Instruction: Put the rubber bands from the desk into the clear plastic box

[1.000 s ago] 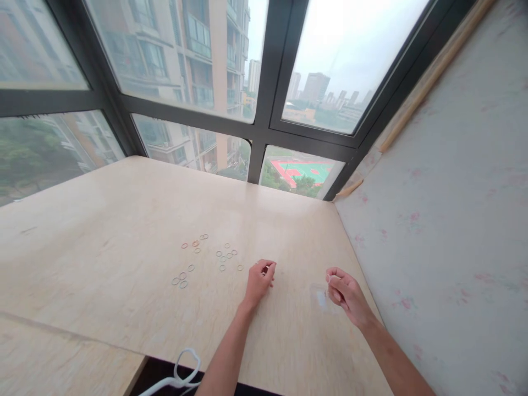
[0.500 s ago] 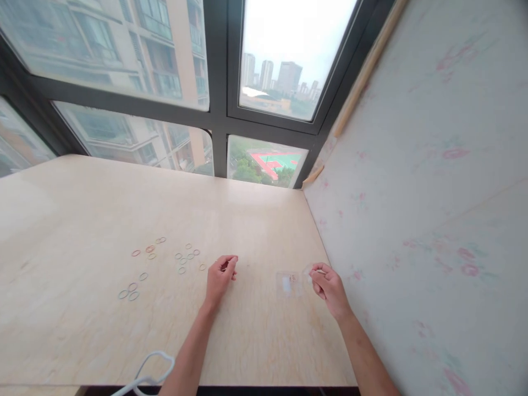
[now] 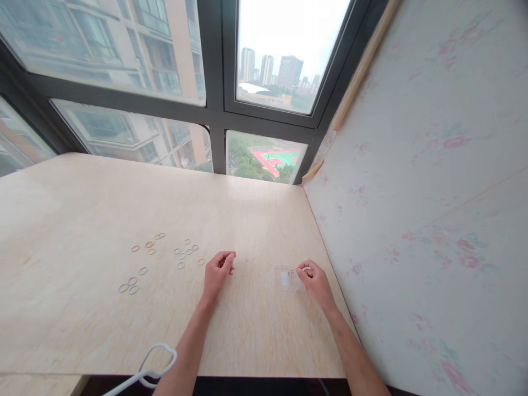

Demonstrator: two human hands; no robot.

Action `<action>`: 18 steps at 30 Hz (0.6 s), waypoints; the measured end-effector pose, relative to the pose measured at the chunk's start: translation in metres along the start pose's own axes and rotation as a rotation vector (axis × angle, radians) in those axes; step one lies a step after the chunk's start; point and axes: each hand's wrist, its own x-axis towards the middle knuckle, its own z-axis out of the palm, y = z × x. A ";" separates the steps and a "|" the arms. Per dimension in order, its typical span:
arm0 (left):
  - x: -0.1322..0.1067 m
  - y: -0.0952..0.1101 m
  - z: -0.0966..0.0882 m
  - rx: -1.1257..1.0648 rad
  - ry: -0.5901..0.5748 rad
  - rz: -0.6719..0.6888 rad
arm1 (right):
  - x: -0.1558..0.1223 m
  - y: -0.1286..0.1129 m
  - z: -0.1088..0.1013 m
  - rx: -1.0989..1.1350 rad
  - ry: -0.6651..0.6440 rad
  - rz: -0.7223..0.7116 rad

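Note:
A small clear plastic container (image 3: 284,279) lies on the tabletop, with a white patch and a few thin ring shapes (image 3: 292,273) at its right side. My right hand (image 3: 314,281) is at the container's right edge, thumb and index finger pinched together. What those fingers hold, if anything, is too small to tell. To the left, my left hand (image 3: 218,272) rests over the table with its fingers curled and the tips together; anything inside is hidden. Several thin loose rings lie left of it: a nearby yellowish ring (image 3: 202,262), a greenish ring (image 3: 181,265) and a red ring (image 3: 136,249).
More rings, among them a dark one (image 3: 132,281), lie farther left on the pale tabletop (image 3: 74,220). A white cable (image 3: 159,374) loops at the front edge beside my left forearm. A flowered wall (image 3: 412,220) bounds the right side; dark-framed windows (image 3: 216,121) stand behind.
My right hand has moved left, from beside the clear container to its right edge. My left hand stays nearly in place, and the view has shifted slightly.

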 end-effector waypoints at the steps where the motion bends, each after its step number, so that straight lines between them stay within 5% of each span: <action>1: 0.000 0.000 0.000 0.000 -0.002 0.002 | -0.001 0.000 0.000 0.000 0.003 -0.002; 8: -0.001 0.000 0.000 0.000 -0.002 0.005 | -0.015 0.003 -0.007 0.067 0.047 0.027; 18: -0.001 -0.007 0.002 -0.077 0.013 -0.010 | -0.082 0.030 0.004 -0.096 0.114 0.007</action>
